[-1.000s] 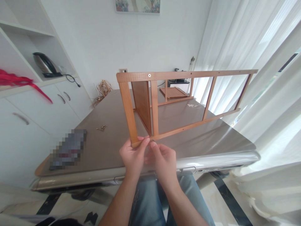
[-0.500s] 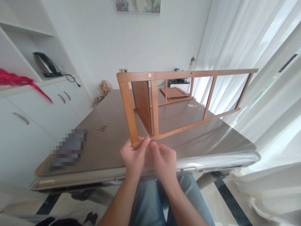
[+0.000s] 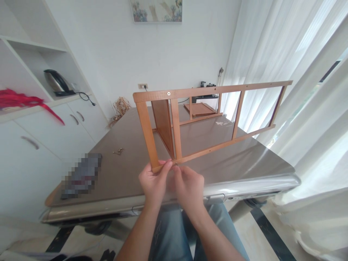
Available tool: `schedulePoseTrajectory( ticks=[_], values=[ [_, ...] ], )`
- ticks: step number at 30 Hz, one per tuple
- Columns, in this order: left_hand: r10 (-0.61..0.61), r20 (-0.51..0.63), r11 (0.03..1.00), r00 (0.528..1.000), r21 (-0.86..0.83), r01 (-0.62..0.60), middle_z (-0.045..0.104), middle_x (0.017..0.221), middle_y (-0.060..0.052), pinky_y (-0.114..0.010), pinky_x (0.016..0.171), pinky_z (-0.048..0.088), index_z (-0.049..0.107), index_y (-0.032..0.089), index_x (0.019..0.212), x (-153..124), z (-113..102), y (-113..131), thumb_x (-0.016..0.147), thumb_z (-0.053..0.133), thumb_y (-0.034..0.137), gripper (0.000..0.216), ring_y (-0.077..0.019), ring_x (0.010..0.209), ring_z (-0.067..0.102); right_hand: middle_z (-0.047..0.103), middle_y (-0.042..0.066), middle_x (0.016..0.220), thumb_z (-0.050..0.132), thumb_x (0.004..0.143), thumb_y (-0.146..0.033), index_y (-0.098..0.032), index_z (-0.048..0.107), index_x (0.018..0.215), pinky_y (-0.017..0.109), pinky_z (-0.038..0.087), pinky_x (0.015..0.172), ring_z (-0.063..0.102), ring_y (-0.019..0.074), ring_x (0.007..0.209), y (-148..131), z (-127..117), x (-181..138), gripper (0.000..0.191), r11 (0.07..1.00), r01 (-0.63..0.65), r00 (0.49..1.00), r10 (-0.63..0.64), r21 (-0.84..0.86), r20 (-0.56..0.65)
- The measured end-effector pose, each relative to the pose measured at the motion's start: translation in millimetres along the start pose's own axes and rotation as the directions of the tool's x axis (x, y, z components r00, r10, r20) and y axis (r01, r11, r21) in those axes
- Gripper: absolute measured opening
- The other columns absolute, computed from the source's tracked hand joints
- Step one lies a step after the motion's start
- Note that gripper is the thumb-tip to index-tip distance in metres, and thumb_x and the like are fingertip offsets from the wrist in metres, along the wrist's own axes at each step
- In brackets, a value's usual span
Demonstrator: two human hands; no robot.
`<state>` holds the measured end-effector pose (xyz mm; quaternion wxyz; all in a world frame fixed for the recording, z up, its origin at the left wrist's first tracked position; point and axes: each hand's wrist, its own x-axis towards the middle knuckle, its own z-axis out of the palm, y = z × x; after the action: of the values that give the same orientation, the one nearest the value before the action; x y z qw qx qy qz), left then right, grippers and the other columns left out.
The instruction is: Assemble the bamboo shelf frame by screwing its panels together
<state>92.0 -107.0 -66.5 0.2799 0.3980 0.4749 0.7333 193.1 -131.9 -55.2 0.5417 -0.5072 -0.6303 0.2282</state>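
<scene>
Over at mid-left lie loose metal fasteners (image 3: 119,151); lower centre, the left hand (image 3: 153,180) clamps the wooden frame (image 3: 176,128), which stretches rightward; the right hand (image 3: 190,182) sits at its lower rail (image 3: 194,154), its grip I can't make out. Only the view has tipped; both hands stayed put, so work hasn't left that spot
</scene>
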Motion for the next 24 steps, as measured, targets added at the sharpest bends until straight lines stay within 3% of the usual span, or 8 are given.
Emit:
schedulePoseTrajectory(
  ticks=[6,11,16,21,24],
  values=[
    [-0.010,-0.033,0.996,0.999,-0.088,0.007,0.080,0.084,-0.009,-0.030,0.070,0.064,0.068,0.013,0.085,2.6,2.3,-3.3,0.073,0.085,0.029,0.026,-0.0213,0.071,0.077,0.061,0.002,0.056,0.048,0.098,-0.037,-0.020,0.059,0.065,0.024,0.035,0.052,0.056,0.0124,0.051,0.3,2.5,-7.7,0.039,0.998,0.046,0.998,-0.047,-0.040,-0.029],
    [-0.017,-0.029,0.991,0.999,-0.132,0.013,0.078,0.077,-0.007,-0.034,0.070,0.065,0.067,0.013,0.082,6.4,0.8,-2.8,0.071,0.086,0.029,0.027,-0.0226,0.071,0.077,0.063,0.000,0.060,0.047,0.101,-0.035,-0.019,0.060,0.072,0.021,0.038,0.056,0.058,0.0105,0.054,3.6,-16.6,-10.0,0.035,0.997,0.070,0.997,-0.070,-0.019,-0.009],
    [-0.109,0.163,0.982,0.981,0.168,0.082,0.079,0.078,-0.009,-0.030,0.070,0.061,0.067,0.015,0.076,8.1,-15.0,6.0,0.069,0.087,0.033,0.027,-0.0244,0.074,0.077,0.062,0.001,0.064,0.049,0.101,-0.034,-0.019,0.063,0.073,0.023,0.041,0.059,0.057,0.0124,0.059,5.6,-38.2,-10.9,0.035,0.990,0.140,0.990,-0.140,-0.003,-0.031],
    [-0.122,0.289,0.874,0.949,0.484,-0.035,0.078,0.075,-0.006,-0.031,0.065,0.056,0.069,0.019,0.070,4.6,-26.9,4.8,0.069,0.084,0.042,0.028,-0.0249,0.072,0.074,0.067,0.001,0.068,0.055,0.098,-0.033,-0.021,0.071,0.083,0.022,0.044,0.057,0.061,0.0128,0.058,-2.8,-56.2,1.4,0.025,0.984,0.177,0.981,-0.174,0.023,-0.090],
    [-0.118,0.323,0.830,0.939,0.551,-0.085,0.077,0.074,-0.004,-0.033,0.066,0.055,0.070,0.020,0.073,1.6,-28.8,0.0,0.069,0.083,0.043,0.027,-0.0257,0.071,0.073,0.068,-0.001,0.067,0.059,0.097,-0.032,-0.023,0.073,0.090,0.021,0.046,0.056,0.061,0.0114,0.056,-21.4,-70.3,16.9,0.019,0.974,0.218,0.971,-0.210,0.064,-0.116]
  ],
)
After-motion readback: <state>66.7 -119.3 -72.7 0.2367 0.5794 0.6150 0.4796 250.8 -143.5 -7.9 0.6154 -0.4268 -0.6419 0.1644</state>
